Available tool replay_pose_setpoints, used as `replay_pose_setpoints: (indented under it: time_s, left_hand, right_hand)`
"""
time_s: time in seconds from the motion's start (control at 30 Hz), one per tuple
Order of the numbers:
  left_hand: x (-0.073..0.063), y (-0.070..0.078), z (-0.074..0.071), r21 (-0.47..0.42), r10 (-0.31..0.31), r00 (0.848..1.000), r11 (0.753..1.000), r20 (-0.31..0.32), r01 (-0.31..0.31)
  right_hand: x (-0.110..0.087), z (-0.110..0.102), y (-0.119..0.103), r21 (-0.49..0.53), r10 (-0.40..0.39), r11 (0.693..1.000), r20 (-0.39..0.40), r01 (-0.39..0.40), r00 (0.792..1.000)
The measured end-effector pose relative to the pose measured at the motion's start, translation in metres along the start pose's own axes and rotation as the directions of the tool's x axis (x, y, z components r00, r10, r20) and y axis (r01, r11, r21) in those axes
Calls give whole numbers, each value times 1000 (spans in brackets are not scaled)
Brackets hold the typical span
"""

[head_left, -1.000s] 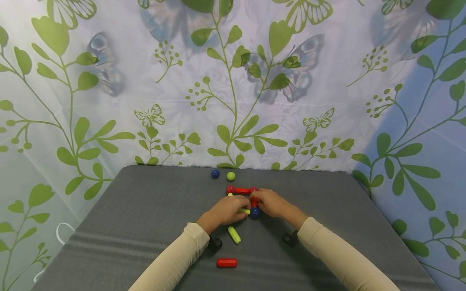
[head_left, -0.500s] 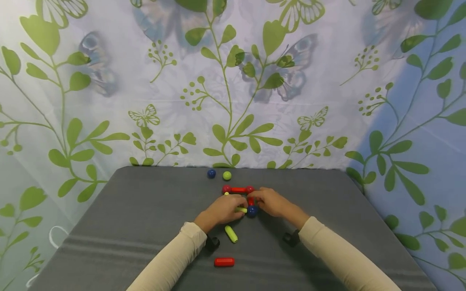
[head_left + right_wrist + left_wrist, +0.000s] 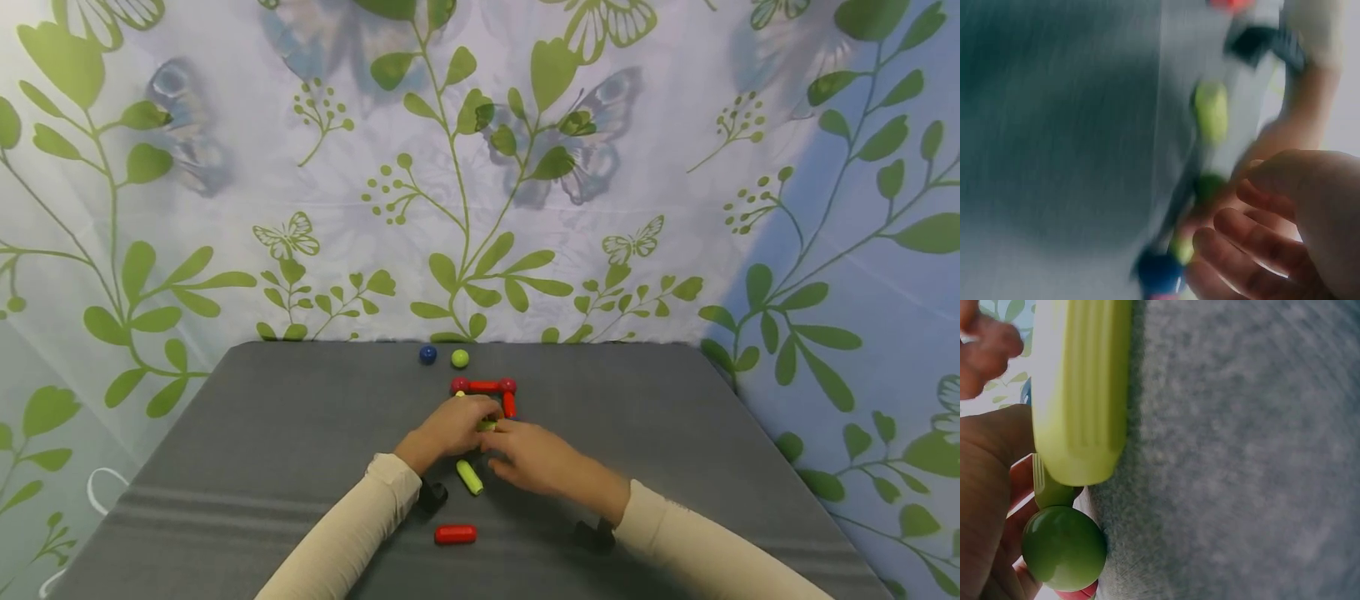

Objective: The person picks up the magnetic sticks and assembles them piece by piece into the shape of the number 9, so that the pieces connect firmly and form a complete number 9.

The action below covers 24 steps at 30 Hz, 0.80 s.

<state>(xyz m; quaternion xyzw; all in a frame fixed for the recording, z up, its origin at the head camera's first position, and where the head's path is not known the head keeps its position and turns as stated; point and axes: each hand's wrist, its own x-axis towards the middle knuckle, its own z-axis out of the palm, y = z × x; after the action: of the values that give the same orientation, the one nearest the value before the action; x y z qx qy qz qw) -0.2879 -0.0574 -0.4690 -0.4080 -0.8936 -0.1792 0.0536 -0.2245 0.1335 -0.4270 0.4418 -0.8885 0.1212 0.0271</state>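
My left hand (image 3: 453,423) grips a yellow-green rod (image 3: 1047,490) that joins a green ball (image 3: 1065,548) low over the grey cloth. At the rod's other end is a blue ball (image 3: 1160,272); the head view mostly hides it behind my right hand (image 3: 536,454). The right hand's fingers are loosely bent, tips beside the left hand and rod, with nothing in their grasp in the right wrist view. Behind the hands, a red rod (image 3: 483,386) links two red balls (image 3: 460,385), and a second red rod (image 3: 509,405) runs toward me.
A loose yellow-green rod (image 3: 469,477) lies in front of the left hand, with a loose red rod (image 3: 455,534) nearer me. At the table's back edge sit a blue ball (image 3: 427,354) and a lime ball (image 3: 460,358), before a patterned curtain (image 3: 337,167).
My right hand has left the second red rod and come left and nearer me, beside the left hand. The left hand keeps its hold; the whole head view has shifted slightly.
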Motion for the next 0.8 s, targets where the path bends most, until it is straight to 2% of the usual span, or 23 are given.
replay_pose_setpoints:
  time_s: [0.13, 0.27, 0.43, 0.6, 0.8]
  left_hand:
    - [-1, 0, -1, -37, -2, 1000, 999, 14, 2]
    - [-2, 0, -2, -44, -12, 1000, 999, 19, 12]
    - [-1, 1, -2, -46, -10, 1000, 999, 18, 11]
    - [0, 0, -2, -47, -2, 1000, 999, 16, 3]
    - [1, -3, -1, -38, 11, 1000, 999, 23, -10]
  right_hand:
    - [3, 11, -20, -43, -57, 997, 40, 58, 998]
    - [7, 19, -27, -66, -57, 996, 73, 61, 996]
    - [9, 26, -28, -72, -42, 996, 106, 50, 993]
    - [8, 28, -26, -79, -42, 996, 77, 48, 996]
    - [3, 25, -24, -3, -24, 1000, 87, 24, 996]
